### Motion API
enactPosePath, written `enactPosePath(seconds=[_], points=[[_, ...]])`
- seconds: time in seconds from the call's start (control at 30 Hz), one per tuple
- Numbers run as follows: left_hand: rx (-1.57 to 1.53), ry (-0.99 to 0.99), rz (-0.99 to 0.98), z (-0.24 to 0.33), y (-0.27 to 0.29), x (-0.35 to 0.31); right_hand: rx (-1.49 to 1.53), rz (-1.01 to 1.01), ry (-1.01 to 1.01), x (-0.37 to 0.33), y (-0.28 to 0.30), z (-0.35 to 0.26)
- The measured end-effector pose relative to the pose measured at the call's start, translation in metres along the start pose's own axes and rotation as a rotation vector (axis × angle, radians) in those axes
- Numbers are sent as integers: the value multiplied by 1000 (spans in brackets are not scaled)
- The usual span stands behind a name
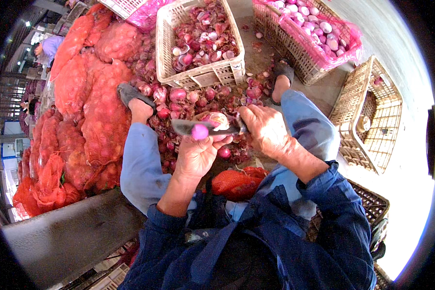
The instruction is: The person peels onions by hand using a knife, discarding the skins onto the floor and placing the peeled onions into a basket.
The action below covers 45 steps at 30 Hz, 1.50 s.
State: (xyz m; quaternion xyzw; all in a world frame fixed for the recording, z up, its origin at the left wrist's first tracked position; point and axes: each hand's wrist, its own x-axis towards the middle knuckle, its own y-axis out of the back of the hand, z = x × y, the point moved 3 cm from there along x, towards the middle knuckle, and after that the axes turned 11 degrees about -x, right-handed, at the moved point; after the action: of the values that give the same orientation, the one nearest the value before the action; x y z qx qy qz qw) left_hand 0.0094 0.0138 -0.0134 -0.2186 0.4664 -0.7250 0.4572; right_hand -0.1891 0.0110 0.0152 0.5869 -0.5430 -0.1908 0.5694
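Note:
My right hand (pixel 269 129) is closed around the handle of a knife (pixel 182 127), whose broad dark blade points left, above my left hand. A red onion (pixel 215 120) with pale, partly peeled skin sits just behind the blade, and my left hand (pixel 196 155) grips it from below; the blade hides part of it. A bright pink round patch (pixel 199 132) shows at my left fingertips, in front of the blade; I cannot tell what it is. Beneath both hands, loose red onions (pixel 178 94) and papery skins cover the floor between my feet.
A crate (pixel 201 77) of onion skins stands ahead. Beyond it to the right is a pink-lined crate (pixel 304 65) of peeled onions. Another crate (pixel 391 104) tilts at right. Red mesh sacks (pixel 106 116) pile up left; a red net (pixel 237 186) lies between my legs.

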Motion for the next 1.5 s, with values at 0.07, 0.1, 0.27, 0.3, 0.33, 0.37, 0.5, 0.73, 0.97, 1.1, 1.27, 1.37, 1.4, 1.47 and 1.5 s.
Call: enactPosePath(seconds=[0.07, 0.1, 0.27, 0.3, 0.33, 0.37, 0.5, 0.73, 0.97, 1.1, 1.27, 1.37, 1.4, 1.47, 1.5], points=[[-56, 21, 12, 1, -22, 4, 0, -60, -99, -12, -24, 29], [-54, 39, -36, 3, -27, 4, -39, -120, -162, -19, -34, 49], [-48, -15, 4, 15, -27, 9, 50, -149, -390, -17, -14, 49], [-43, -12, -6, 13, -32, 12, 98, -217, -456, -17, -16, 51], [18, -42, 15, 14, -29, 10, 340, -206, -533, -14, -15, 42], [79, -71, 36, 15, -24, 9, 583, -194, -608, -11, -10, 30], [404, -223, 45, 14, -31, 7, 1479, -185, -722, -1, 5, -24], [633, -295, -25, 11, -48, 5, 2011, -110, -866, -3, -7, -33], [758, -296, 82, 13, -44, 3, 1980, -149, -941, -8, -17, -34], [991, -409, 34, 13, -49, 6, 1582, -57, -741, -4, 0, -28], [1015, -368, 77, 13, -45, -2, 1544, -138, -632, 4, 4, -28], [919, -412, 40, 12, -52, -3, 1742, -133, -739, 4, 9, -28], [928, -441, 24, 11, -52, -3, 1816, -112, -765, 3, 9, -29], [978, -538, 19, 11, -58, -5, 1839, -98, -792, 0, 6, -26], [1019, -609, 0, 11, -59, -6, 1869, -90, -822, -1, 5, -26]])
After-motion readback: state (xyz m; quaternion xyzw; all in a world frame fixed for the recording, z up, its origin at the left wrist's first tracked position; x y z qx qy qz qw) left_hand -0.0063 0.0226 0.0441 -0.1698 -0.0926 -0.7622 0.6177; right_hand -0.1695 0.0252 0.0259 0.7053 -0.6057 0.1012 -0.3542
